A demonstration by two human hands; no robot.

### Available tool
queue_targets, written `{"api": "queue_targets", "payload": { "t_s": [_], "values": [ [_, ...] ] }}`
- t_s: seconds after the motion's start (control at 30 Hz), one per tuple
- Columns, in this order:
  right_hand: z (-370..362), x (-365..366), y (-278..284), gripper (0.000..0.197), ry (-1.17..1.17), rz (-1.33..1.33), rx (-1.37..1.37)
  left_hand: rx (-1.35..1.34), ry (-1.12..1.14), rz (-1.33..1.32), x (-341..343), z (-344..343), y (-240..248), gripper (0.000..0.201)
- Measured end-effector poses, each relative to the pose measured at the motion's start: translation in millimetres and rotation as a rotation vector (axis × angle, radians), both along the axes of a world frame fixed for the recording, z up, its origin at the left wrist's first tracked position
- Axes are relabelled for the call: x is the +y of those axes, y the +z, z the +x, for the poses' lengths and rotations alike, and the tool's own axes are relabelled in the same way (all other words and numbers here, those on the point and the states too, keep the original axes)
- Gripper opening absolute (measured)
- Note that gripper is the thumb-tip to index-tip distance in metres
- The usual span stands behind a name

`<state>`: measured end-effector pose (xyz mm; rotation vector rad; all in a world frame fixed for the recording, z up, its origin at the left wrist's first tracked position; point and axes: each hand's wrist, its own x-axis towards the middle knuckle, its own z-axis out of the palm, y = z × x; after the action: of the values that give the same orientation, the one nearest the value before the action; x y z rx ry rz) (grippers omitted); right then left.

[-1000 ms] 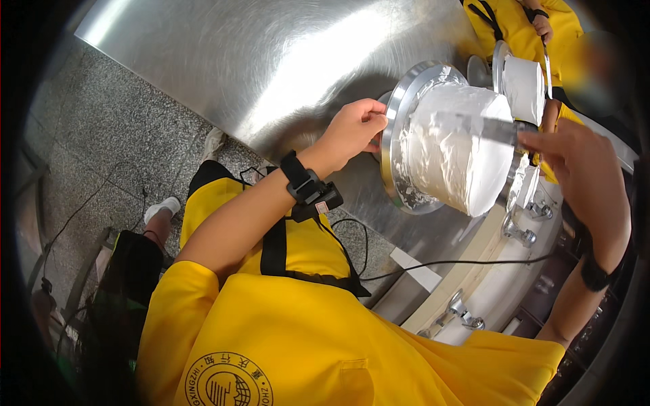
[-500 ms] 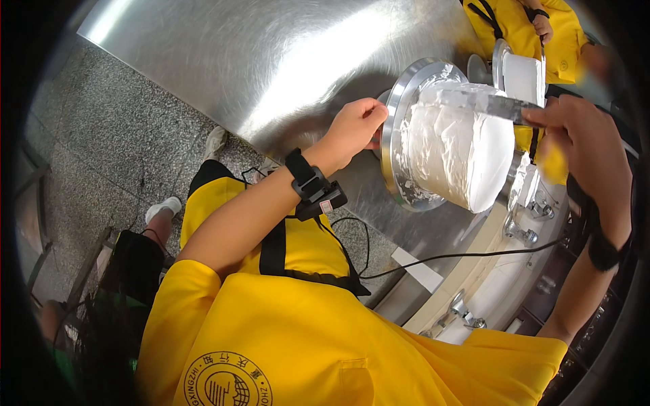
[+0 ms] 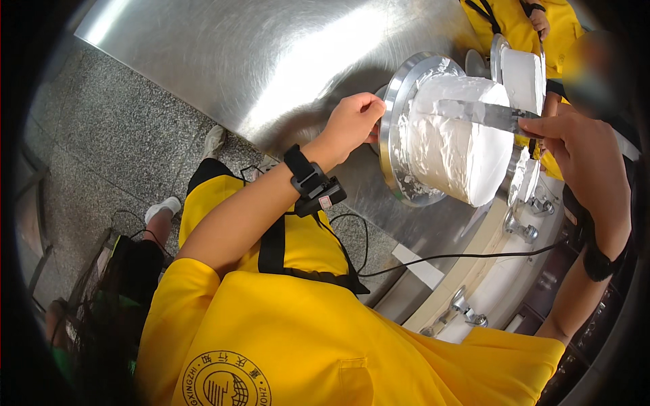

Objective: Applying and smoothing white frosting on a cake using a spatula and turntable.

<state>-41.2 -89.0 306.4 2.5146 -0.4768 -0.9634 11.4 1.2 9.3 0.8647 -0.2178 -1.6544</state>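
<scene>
A round cake (image 3: pixel 457 152) coated in white cream stands on a metal cake turntable (image 3: pixel 396 115). Its cream is rough and ridged on the left part of the side and smoother toward the right. My right hand (image 3: pixel 575 139) grips the end of a flat metal icing spatula (image 3: pixel 484 114), whose blade lies against the cream. At the turntable's left rim is my left hand (image 3: pixel 352 125), its thumb and fingers bent together on the edge; some fingertips are hidden behind it.
The steel table (image 3: pixel 284 68) carries a second white cake (image 3: pixel 523 78) on a turntable, beside a person in yellow. A cream-smeared tool (image 3: pixel 525 177) and metal taps (image 3: pixel 520 229) lie to the right. A black cable (image 3: pixel 474 255) crosses below the turntable.
The spatula and my right hand have shifted slightly downward along the cake's side. More of the cake's upper edge shows above the blade. My left hand stays at the rim.
</scene>
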Motion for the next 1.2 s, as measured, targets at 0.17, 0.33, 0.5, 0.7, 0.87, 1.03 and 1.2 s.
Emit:
{"api": "queue_targets", "payload": {
  "t_s": [0.17,0.33,0.5,0.7,0.87,1.03,1.2],
  "values": [
    [2,23,-2,0.018,0.01,-0.008,0.092,-0.008,-0.004,-0.005,1,4,2,0.019],
    [8,36,7,0.019,-0.094,-0.026,0.244,0.0,-0.013,-0.011,-1,1,4,0.019],
    [-7,-27,8,0.015,-0.082,0.077,-0.117,0.021,-0.017,-0.014,-1,-2,3,0.02],
    [7,-23,-4,0.024,-0.25,0.142,-0.081,0.013,0.044,0.003,1,0,0,0.02],
    [8,-23,1,0.011,-0.105,0.121,-0.025,-0.002,0.056,0.007,1,-1,-2,0.021],
    [0,-44,-4,0.023,-0.186,0.088,-0.118,-0.041,-0.021,-0.006,1,2,1,0.022],
    [8,-14,-3,0.025,-0.307,0.172,-0.058,-0.038,-0.007,-0.011,0,6,-2,0.021]
  ]
}}
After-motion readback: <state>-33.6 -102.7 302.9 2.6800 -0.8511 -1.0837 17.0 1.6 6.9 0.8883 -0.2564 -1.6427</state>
